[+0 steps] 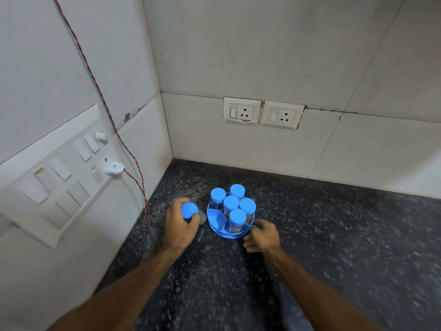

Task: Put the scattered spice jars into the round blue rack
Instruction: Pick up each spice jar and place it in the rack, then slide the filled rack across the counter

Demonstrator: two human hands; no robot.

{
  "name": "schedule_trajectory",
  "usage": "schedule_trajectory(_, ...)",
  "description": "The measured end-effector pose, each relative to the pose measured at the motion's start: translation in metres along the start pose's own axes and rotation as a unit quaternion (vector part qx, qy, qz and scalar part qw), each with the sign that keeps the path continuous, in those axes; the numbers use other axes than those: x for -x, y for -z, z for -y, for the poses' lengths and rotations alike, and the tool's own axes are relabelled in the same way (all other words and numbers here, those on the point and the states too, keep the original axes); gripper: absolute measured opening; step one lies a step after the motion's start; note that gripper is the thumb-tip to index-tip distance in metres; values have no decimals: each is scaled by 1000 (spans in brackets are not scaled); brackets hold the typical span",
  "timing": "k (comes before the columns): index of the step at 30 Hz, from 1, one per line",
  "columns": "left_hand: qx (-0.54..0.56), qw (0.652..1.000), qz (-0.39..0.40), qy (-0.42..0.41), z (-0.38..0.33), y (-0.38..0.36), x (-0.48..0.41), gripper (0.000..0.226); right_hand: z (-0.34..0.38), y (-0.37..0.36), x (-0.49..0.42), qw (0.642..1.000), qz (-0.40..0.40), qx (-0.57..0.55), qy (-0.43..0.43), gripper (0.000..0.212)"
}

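The round blue rack (216,220) stands on the dark speckled counter near the corner. Several clear spice jars with blue lids (231,203) stand upright in its compartments; two wedge compartments on its left front side show bare blue floor. My left hand (177,224) is just left of the rack, wrapped around another blue-lidded spice jar (189,210) that it holds upright. My right hand (262,236) sits at the rack's right front edge, fingers curled loosely beside the rim; whether they touch it is unclear.
The counter (334,247) meets tiled walls at the back and left. A switch panel with a white plug (114,167) and a red twisted wire (133,158) hangs on the left wall. Two sockets (262,113) sit on the back wall.
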State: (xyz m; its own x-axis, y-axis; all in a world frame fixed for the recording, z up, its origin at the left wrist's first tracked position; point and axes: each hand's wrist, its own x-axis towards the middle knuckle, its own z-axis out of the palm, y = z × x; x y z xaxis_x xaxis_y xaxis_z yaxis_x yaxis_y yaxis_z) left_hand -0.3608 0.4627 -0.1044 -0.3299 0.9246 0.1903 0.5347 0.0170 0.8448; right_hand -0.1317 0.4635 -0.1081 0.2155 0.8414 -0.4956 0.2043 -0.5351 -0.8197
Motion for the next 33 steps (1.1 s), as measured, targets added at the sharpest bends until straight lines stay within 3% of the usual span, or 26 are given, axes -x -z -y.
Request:
schedule_trajectory(6,11,996,19,-84,-10,1,14,31,-7,-8,13,1000,17,-14,4,38)
schedule_trajectory(11,49,994,9,-95,-23,-2,11,29,-6,-1,18,999,41,-3,-7,46)
schedule_trajectory(23,10,981,158,-116,-15,-17,5,39,-4,8,16,998,56,-9,-31,49)
schedule_trajectory(27,-7,983,170,-68,-13,-13,-1,49,3,4,13,996,65,-51,-41,42)
schedule_trajectory(33,-17,971,208,113,-5,-16,-3,57,-2,12,16,972,114,-176,-102,33)
